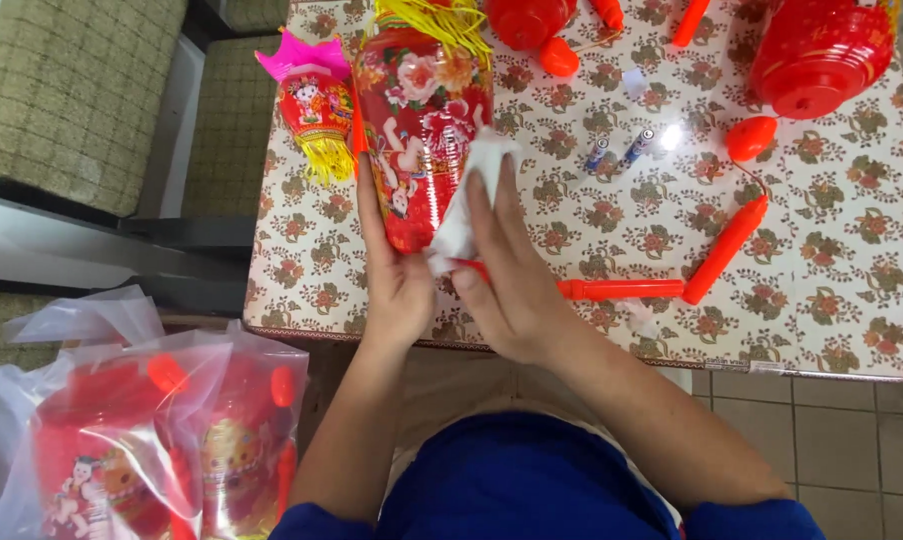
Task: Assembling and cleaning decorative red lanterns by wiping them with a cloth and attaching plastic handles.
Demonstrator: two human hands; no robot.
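Lantern [422,130] lies before us on the floral table [852,300], long axis running far-to-near, our left hand [397,290] gripping its near end while our right hand [517,290] presses a white cloth [472,195] against its right side.

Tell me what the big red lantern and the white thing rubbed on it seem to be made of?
The red lantern looks like thin glossy plastic film, judging by its bright glare spots. The white wad under the right hand looks like soft tissue or cloth, matte and crumpled; which, I can't tell.
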